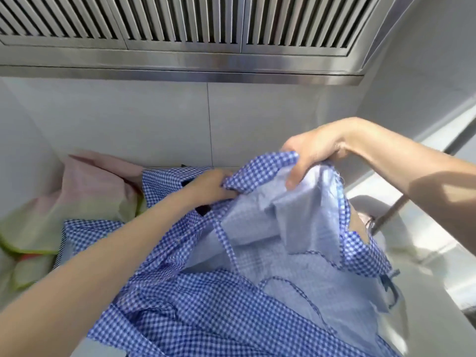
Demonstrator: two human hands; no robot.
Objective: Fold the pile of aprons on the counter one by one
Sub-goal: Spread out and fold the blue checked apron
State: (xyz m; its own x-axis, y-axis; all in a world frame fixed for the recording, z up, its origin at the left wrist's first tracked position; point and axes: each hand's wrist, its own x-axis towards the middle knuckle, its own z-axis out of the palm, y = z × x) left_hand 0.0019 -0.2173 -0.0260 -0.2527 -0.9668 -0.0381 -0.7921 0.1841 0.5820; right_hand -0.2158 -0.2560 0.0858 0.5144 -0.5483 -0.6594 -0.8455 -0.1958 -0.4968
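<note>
My right hand (310, 155) is raised in front of me, fingers curled down over a bunched edge of the blue checked apron (257, 253), thumb pressed into the paler underside of the cloth, so it grips the fabric firmly. My left hand (215, 185) sits lower and just to the left of it, fingers closed round the same edge where the check pattern folds over; the two hands nearly touch, with a short stretch of gathered cloth between them. From that held edge the apron hangs down toward me, its pale reverse side facing up in loose creases, a thin checked strap (224, 238) trailing across it and a seam line looping over the lower part. The rest of the blue check spreads out below and to the left, crumpled, over the white counter (425, 253). A dark buckle or clip (390, 289) shows at the right edge of the cloth. Beyond my left forearm lies more of the pile: a pink apron (87, 181) heaped against the wall, and a green one (31, 228) beside it at the far left, blurred. Behind everything is a white tiled wall (154, 119), and above it a steel extractor hood (180, 47) with slatted filters. A metal rod (391, 215) slants across the counter on my right
</note>
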